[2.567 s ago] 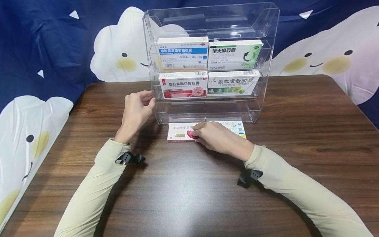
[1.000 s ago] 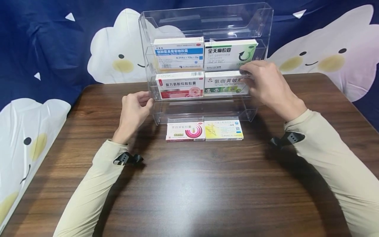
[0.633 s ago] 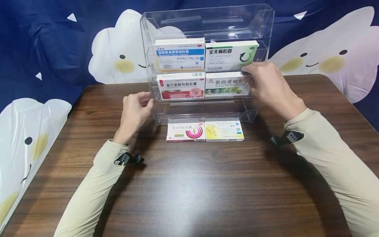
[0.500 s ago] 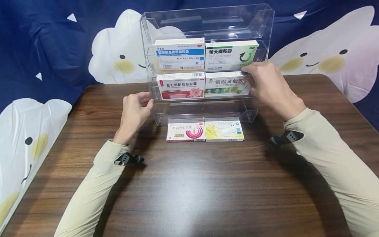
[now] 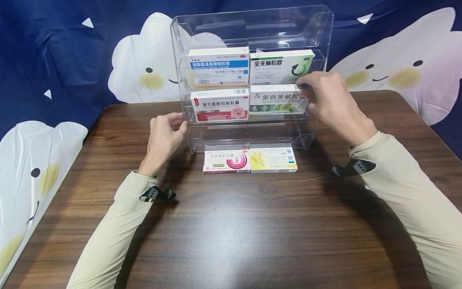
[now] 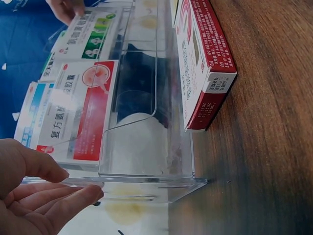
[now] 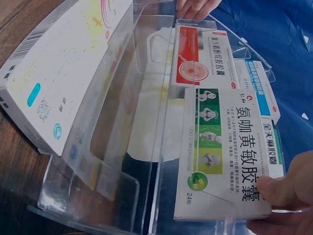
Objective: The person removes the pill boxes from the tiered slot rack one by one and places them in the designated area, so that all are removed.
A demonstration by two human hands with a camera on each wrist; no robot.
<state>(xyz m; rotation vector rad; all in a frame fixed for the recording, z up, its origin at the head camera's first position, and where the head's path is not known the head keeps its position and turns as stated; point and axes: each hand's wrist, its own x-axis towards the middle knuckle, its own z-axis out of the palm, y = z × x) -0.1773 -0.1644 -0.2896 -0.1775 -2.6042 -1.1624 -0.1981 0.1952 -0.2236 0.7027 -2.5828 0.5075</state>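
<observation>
A clear acrylic display rack (image 5: pixel 216 134) stands on the table. My left hand (image 5: pixel 165 134) pinches its left side panel between thumb and fingers, as the left wrist view shows. My right hand (image 5: pixel 330 100) grips the right end of a white medicine box with green pictures (image 5: pixel 276 100), raised slightly in the rack's lower filled tier. Beside it sits a white-and-red medicine box (image 5: pixel 221 106). In the tier above are a blue-striped medicine box (image 5: pixel 219 70) and a green-edged medicine box (image 5: pixel 274 68), partly hidden by the right hand.
At the rack's front foot lie a pink-and-white medicine box (image 5: pixel 226 161) and a yellow-and-white medicine box (image 5: pixel 273 160), side by side. A brown wooden table (image 5: pixel 216 233) spreads in front. Behind hangs a blue curtain (image 5: pixel 75 52) with cloud prints.
The right hand has gone from the boxes at the rack's foot to the green-pictured box, gripped it and raised it a little. The left hand stays on the rack's side.
</observation>
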